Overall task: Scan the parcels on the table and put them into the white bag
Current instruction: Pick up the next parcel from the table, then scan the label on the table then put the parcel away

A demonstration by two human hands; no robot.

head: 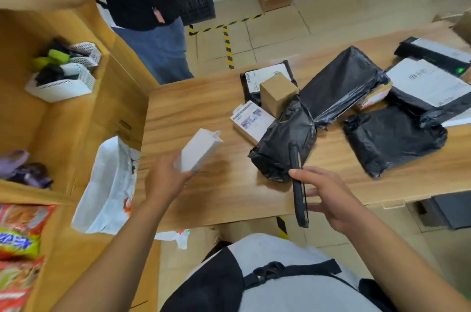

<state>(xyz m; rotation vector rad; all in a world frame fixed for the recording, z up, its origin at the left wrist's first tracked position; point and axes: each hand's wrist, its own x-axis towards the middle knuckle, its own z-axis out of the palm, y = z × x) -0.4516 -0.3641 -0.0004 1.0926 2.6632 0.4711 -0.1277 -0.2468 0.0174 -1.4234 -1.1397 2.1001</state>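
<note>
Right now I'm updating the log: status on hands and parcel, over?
Left hand holds white box, beside white bag. Right hand grips scanner. Nothing between box and bag.

Nothing on the wooden table [193, 113] can be read with certainty, because blur smears every label. Near the table's right edge, a large white shipping label [428, 85] on a black mailer [407, 107] carries a bold heading and lines of fine print, all illegible. At the far edge, a second label [257, 77] with barcode-like strips sits on a flat black parcel [248, 97]. Just beside it, a flat white box [251, 118] shows printed pictures and a blurred strip of text. A carton [373, 100] under a black bag [341, 85] bears red print. A green mark [458, 70] glows on a black box [420, 53] at the far right corner. Off the table's left edge, red snack packets [17, 237] show blue characters on yellow, undecipherable.
</note>
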